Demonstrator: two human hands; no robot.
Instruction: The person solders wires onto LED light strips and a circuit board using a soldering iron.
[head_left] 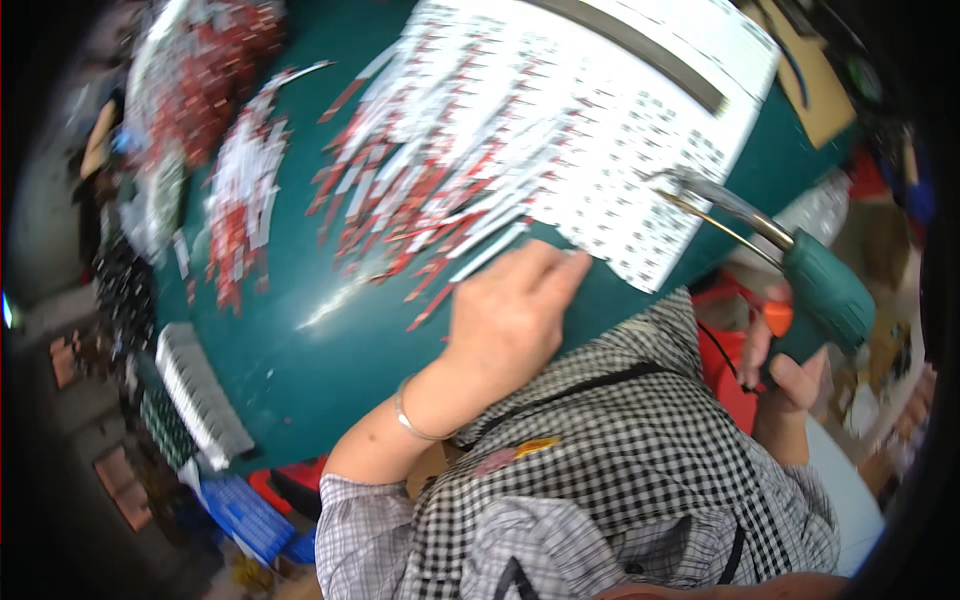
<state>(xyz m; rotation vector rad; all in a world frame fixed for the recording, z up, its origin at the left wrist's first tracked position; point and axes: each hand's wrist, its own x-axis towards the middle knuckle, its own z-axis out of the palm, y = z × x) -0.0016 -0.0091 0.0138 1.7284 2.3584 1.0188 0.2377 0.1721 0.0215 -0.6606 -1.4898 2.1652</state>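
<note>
A white sheet or board (640, 210) dotted with rows of small dark marks lies on the green tabletop. Slanting out from its left part are many red-and-white wire-like strips (430, 190). My left hand (515, 315) is at the board's near edge, fingers closed in a pinch; whatever is between the fingertips is hidden. On the right, my right hand (795, 375) grips the handle of a green soldering gun (830, 290) with an orange trigger. The metal tip of the gun reaches over the board's dotted right part, and a thin brass-coloured tube runs beside it.
A loose bunch of red-and-white strips (243, 200) lies left of the board, near a larger bagged heap (200, 80). A dark bar (640, 45) crosses the board's far side. A grey-white ridged block (203, 397) sits at the table's left edge, above a blue basket (250, 515).
</note>
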